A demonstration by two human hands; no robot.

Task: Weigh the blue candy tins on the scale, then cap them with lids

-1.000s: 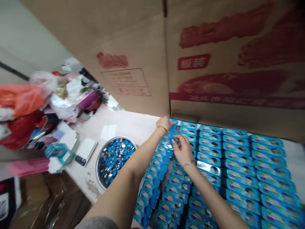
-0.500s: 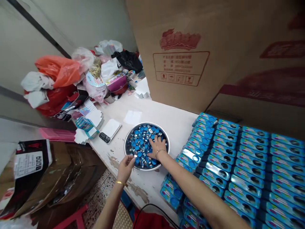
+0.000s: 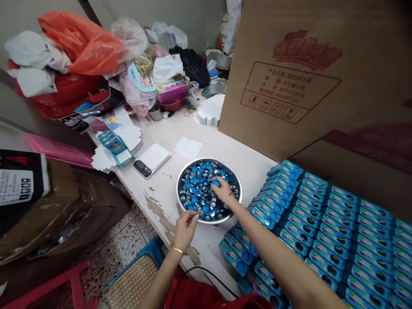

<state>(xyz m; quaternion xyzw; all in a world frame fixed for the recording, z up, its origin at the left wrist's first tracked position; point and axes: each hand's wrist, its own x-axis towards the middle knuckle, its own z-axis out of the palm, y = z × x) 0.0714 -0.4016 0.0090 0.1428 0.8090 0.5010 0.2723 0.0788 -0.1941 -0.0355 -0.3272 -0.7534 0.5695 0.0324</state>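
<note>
A round metal bowl (image 3: 178,195) on the table is filled with small blue-and-silver round caps (image 3: 197,184). Over the right part of the heap, my right hand (image 3: 222,192) has its thumb and fingers closed on one blue cap (image 3: 216,183). My left hand (image 3: 186,231) is at the bowl's near-left rim, fingers curled and thumb and forefinger tips close together. Whatever those tips hold, if anything, is too small to make out.
Rows of blue boxes with round openings (image 3: 317,214) fill the right side. Behind them stands a large cardboard carton (image 3: 289,103). A small white scale (image 3: 154,156) lies left of the bowl, with plastic bags (image 3: 83,43) piled beyond. A woven-seat stool (image 3: 133,283) is below.
My right hand has gone from lying spread on the caps to pinching one blue cap. My left hand stays curled by the rim. The camera view has shifted.
</note>
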